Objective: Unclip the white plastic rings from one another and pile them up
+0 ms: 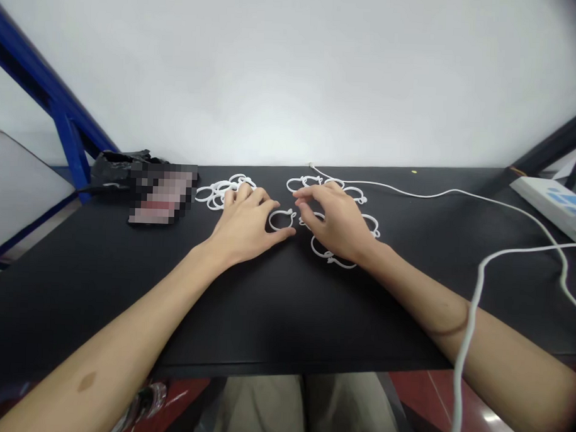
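My left hand (247, 221) rests low over the black table with its fingers spread. A single white plastic ring with a small knobbed end (269, 220) lies between its thumb and forefinger, not gripped. Beyond its fingertips is a heap of similar white rings (218, 189), partly covered by the hand. My right hand (338, 218) hovers above several white rings spread on the right, its fingers loosely bent and a small gap between thumb and forefinger. No object shows in it. Rings stick out around it, such as one (354, 192) behind it and one (319, 247) under its palm.
A phone-like object, pixelated (161, 196), and a crumpled black bag (114, 169) lie at the left. A white cable (411, 192) runs across the back, and another stretch (474, 298) hangs over my right forearm. A white box (553, 203) sits at right.
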Tool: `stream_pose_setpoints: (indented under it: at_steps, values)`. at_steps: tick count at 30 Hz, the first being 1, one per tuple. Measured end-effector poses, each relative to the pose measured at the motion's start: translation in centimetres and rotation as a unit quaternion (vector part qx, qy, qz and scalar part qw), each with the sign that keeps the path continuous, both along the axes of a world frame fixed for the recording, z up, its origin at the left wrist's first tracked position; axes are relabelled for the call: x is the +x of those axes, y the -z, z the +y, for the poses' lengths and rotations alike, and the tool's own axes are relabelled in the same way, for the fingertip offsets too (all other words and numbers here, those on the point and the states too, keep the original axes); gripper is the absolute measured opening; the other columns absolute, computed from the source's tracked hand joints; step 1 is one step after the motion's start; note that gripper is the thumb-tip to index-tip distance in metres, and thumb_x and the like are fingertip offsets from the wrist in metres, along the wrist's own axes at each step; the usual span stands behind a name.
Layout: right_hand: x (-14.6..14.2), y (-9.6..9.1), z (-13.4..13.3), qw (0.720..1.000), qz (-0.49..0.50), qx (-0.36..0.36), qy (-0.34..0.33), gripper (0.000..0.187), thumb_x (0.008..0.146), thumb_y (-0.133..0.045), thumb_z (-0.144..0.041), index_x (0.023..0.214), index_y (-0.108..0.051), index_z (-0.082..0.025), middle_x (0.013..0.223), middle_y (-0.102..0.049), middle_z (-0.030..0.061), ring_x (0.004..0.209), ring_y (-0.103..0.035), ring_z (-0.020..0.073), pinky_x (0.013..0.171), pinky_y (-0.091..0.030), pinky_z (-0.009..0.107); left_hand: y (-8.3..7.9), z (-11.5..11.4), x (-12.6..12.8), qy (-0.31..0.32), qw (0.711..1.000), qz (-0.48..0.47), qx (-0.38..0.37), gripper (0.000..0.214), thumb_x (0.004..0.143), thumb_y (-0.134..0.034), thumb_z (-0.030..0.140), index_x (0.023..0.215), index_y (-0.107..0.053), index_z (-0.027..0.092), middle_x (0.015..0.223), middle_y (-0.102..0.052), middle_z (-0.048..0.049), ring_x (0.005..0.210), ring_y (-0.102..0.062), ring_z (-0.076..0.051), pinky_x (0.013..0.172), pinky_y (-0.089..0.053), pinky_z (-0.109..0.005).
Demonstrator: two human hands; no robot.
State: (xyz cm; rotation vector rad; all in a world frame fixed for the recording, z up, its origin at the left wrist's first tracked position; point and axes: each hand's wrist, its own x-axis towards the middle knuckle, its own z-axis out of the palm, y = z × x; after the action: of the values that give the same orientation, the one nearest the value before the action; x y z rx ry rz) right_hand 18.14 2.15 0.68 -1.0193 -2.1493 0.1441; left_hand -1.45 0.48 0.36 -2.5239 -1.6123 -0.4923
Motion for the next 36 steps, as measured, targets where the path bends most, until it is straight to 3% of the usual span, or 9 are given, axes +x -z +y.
stream_pose_setpoints:
  at_steps: [7,15,18,22,29,36]
  values:
    - [0.4,0.6,0.3,0.997,-0.072,-0.02,-0.028,0.024,0.088,-0.054,-0.018,0.108,-0.066,-0.016,0.107,-0.072,0.0073,0.107,-0.057,0.0265,0.092,-0.045,0.042,-0.4,-0.3,0.5,0.027,0.998,-0.041,-0.033,0.032,0.085,-0.06,0.045,0.104,-0.065,0.019,0.104,-0.062,-0.0072,0.103,-0.047,-0.03,0.093,-0.036,-0.052]
    - [0.2,-0.2,-0.2,0.999,-0.009,-0.005,-0.043,0.012,0.092,-0.056,-0.022,0.096,-0.067,-0.02,0.095,-0.074,0.0026,0.09,-0.061,0.019,0.084,-0.047,0.035,-0.8,-0.5,0.3,0.066,0.993,-0.102,-0.002,0.029,0.085,-0.061,0.033,0.111,-0.06,0.02,0.113,-0.064,-0.0051,0.105,-0.049,-0.026,0.097,-0.036,-0.048]
    - [0.2,-0.4,-0.3,0.999,0.023,-0.02,-0.03,0.011,0.091,-0.057,-0.024,0.096,-0.067,-0.02,0.092,-0.073,0.0033,0.087,-0.063,0.0181,0.082,-0.048,0.034,-0.9,-0.5,0.2,0.097,0.989,-0.116,0.003,0.028,0.092,-0.053,0.028,0.117,-0.059,0.018,0.114,-0.066,-0.0053,0.103,-0.052,-0.024,0.095,-0.039,-0.044]
    - [0.1,-0.6,-0.5,0.995,0.06,-0.073,-0.025,0.014,0.092,-0.056,-0.027,0.1,-0.065,-0.019,0.079,-0.07,0.0005,0.073,-0.062,0.0145,0.071,-0.048,0.03,-0.9,-0.3,0.0,0.116,0.984,-0.134,-0.004,0.03,0.1,-0.034,0.021,0.117,-0.058,0.017,0.099,-0.07,-0.0046,0.089,-0.057,-0.021,0.084,-0.044,-0.039]
    - [0.1,-0.7,-0.9,0.993,0.041,-0.053,-0.093,0.015,0.092,-0.056,-0.025,0.101,-0.065,-0.017,0.084,-0.068,0.0015,0.071,-0.059,0.0113,0.069,-0.047,0.026,-0.9,0.0,-0.3,0.097,0.982,-0.159,-0.016,0.025,0.098,-0.035,0.018,0.104,-0.06,0.019,0.08,-0.067,-0.0017,0.083,-0.058,-0.02,0.077,-0.045,-0.036]
    - [0.1,-0.7,-1.1,0.992,0.042,-0.06,-0.105,0.017,0.091,-0.054,-0.023,0.104,-0.064,-0.018,0.091,-0.071,0.0022,0.068,-0.062,0.0103,0.068,-0.048,0.026,-1.3,-0.3,0.0,0.083,0.982,-0.165,-0.039,0.026,0.098,-0.035,0.018,0.095,-0.061,0.02,0.078,-0.067,-0.0009,0.082,-0.058,-0.02,0.079,-0.045,-0.036]
